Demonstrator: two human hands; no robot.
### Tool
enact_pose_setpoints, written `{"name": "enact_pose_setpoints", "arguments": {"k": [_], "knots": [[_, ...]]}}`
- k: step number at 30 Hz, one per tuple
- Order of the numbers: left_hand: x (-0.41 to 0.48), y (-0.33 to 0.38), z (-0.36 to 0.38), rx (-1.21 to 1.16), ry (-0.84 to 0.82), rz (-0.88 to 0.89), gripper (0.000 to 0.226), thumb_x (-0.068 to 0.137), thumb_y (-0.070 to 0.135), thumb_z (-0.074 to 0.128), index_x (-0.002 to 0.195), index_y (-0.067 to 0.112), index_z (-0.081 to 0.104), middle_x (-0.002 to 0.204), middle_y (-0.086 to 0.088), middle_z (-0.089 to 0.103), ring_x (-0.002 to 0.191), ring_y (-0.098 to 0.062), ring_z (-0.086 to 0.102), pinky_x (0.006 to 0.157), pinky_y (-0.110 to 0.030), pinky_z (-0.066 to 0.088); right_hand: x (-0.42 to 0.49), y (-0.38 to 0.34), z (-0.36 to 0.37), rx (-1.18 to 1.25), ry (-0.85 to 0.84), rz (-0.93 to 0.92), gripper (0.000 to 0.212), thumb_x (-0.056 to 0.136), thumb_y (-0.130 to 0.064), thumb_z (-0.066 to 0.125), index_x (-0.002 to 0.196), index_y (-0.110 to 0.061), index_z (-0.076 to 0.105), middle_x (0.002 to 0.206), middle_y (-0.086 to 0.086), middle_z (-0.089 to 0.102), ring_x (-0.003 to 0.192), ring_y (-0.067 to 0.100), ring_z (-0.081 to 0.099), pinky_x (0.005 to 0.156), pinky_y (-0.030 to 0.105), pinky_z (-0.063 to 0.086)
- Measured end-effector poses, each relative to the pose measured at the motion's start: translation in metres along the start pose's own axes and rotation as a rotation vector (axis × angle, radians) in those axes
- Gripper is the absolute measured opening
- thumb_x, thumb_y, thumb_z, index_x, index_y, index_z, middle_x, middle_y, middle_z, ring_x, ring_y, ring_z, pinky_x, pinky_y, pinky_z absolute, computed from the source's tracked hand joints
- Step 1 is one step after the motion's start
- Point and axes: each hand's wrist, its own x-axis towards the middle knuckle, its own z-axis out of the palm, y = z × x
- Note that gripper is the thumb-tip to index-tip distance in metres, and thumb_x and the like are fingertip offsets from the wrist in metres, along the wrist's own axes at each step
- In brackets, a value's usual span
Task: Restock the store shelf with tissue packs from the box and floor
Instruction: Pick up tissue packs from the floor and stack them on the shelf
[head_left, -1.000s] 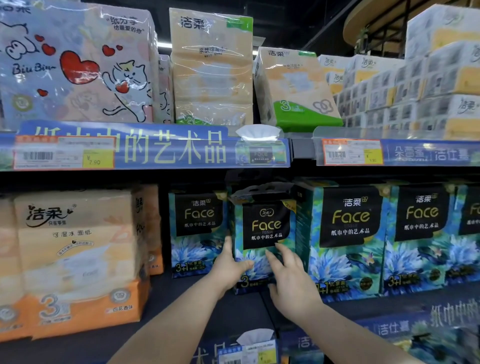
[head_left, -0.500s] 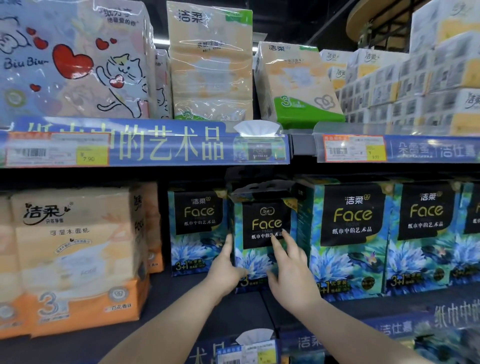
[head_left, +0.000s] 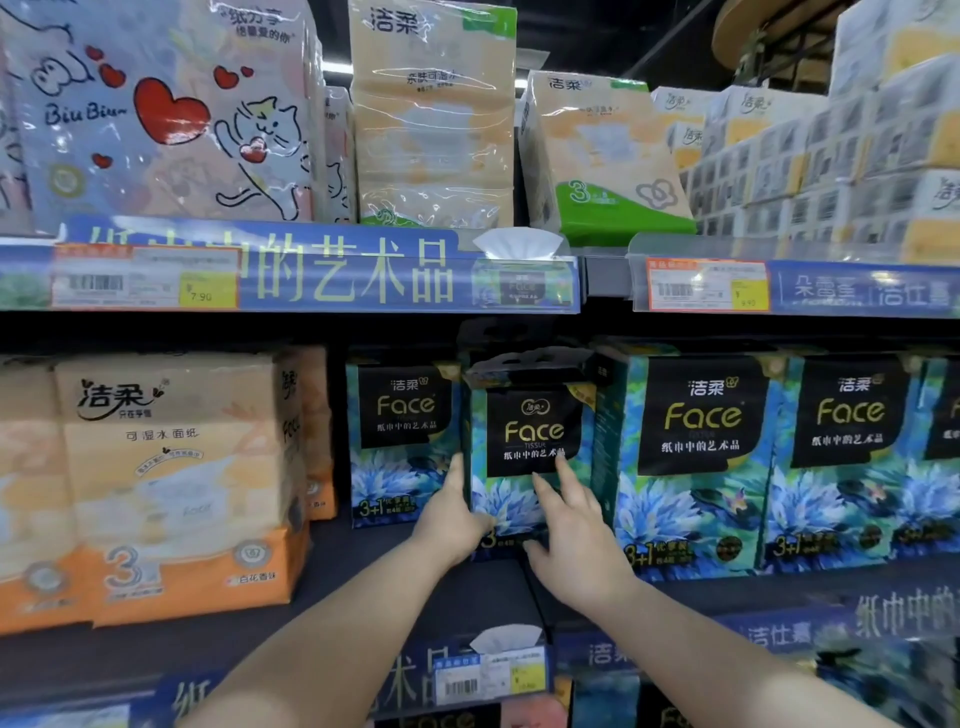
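Observation:
A blue-green "Face" tissue pack (head_left: 530, 415) with a black label and a black carry handle stands upright on the middle shelf (head_left: 467, 592), between other Face packs. My left hand (head_left: 457, 525) presses against its lower left edge, thumb up along the side. My right hand (head_left: 576, 540) lies flat on its lower front, fingers spread and pointing up at the label. Both hands touch the pack; neither closes around it. No box or floor is in view.
More Face packs stand to the left (head_left: 402, 436) and right (head_left: 696, 457). Orange tissue bundles (head_left: 171, 483) fill the shelf's left end. The upper shelf holds a cartoon-cat pack (head_left: 166, 114) and beige packs (head_left: 431, 114). Price strips (head_left: 291, 273) run along the shelf edges.
My right hand has slid up the pack's front, its fingers now reaching the label. The left hand stays at the lower left edge. The pack sits slightly further back.

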Motion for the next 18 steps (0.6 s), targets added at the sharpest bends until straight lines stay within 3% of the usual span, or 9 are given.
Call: {"name": "enact_pose_setpoints", "arguments": {"k": [4,10,13,16,18], "knots": [[-0.013,0.004,-0.004,0.128,0.034,0.013,0.088,0.084,0.031,0.067,0.150,0.014,0.011,0.146,-0.009,0.042,0.131,-0.025,0.044,0.104,-0.033,0.041,-0.005,0.002,-0.009,0.047,-0.007,-0.009,0.064,0.093,-0.025,0.051,0.149,-0.024,0.019,0.159,-0.004,-0.001,0.145,0.025,0.009,0.113,0.037,0.030],[-0.060,-0.003,-0.033,0.418,0.160,0.082,0.061,0.089,0.039,0.057,0.143,0.016,0.037,0.143,-0.008,0.044,0.129,-0.023,0.046,0.105,-0.033,0.040,-0.012,-0.010,-0.013,0.082,-0.008,-0.144,0.047,0.094,-0.026,0.049,0.139,-0.017,0.040,0.147,0.001,0.036,0.137,0.023,0.030,0.111,0.035,0.031],[-0.101,-0.016,-0.058,0.610,0.249,0.121,0.046,0.093,0.036,0.050,0.135,0.019,0.047,0.132,-0.007,0.048,0.118,-0.025,0.052,0.095,-0.034,0.045,-0.014,-0.030,-0.002,0.093,-0.031,-0.269,0.045,0.095,-0.027,0.048,0.138,-0.018,0.042,0.146,-0.001,0.038,0.135,0.021,0.032,0.111,0.035,0.030],[-0.144,-0.040,-0.087,0.720,0.302,0.033,0.041,0.094,0.037,0.047,0.132,0.020,0.049,0.128,-0.007,0.050,0.111,-0.030,0.055,0.085,-0.040,0.050,-0.023,-0.064,0.014,0.095,-0.090,-0.392,0.046,0.096,-0.030,0.046,0.140,-0.021,0.040,0.149,-0.001,0.033,0.139,0.021,0.028,0.113,0.037,0.027],[-0.172,-0.058,-0.107,0.768,0.332,-0.037,0.041,0.093,0.039,0.047,0.130,0.021,0.050,0.128,-0.005,0.048,0.113,-0.030,0.052,0.087,-0.042,0.049,-0.033,-0.093,0.026,0.097,-0.131,-0.466,0.047,0.096,-0.033,0.045,0.141,-0.022,0.038,0.151,-0.001,0.031,0.140,0.021,0.026,0.114,0.038,0.027]]}}
